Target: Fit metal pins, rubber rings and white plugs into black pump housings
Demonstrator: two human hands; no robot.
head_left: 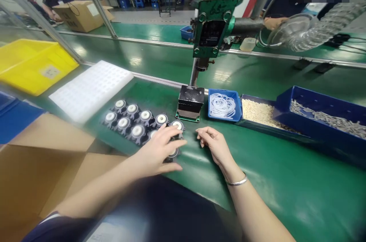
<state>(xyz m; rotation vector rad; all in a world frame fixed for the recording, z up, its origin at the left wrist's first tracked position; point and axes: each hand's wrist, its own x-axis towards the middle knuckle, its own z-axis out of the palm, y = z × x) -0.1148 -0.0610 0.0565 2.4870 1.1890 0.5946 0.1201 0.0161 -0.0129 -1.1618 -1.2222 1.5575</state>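
Note:
My left hand (157, 150) hovers with its fingers spread over the right end of a group of black round housings with white ring centres (138, 131). It hides several of them, and whether its fingertips touch one I cannot tell. To its right, my right hand (214, 144) has thumb and fingers pinched together just above the green mat (206, 184). Anything in that pinch is too small or hidden to make out. Beyond the hands, a black block (191, 99) sits at the foot of a green press head on a post (211, 32).
A blue tray of clear rings (223, 105), a bin of small beige pieces (257, 112) and a dark blue bin of metal pins (328, 120) line the right. On the left are a white foam sheet (91, 89), yellow bin (57, 66) and open carton (68, 173).

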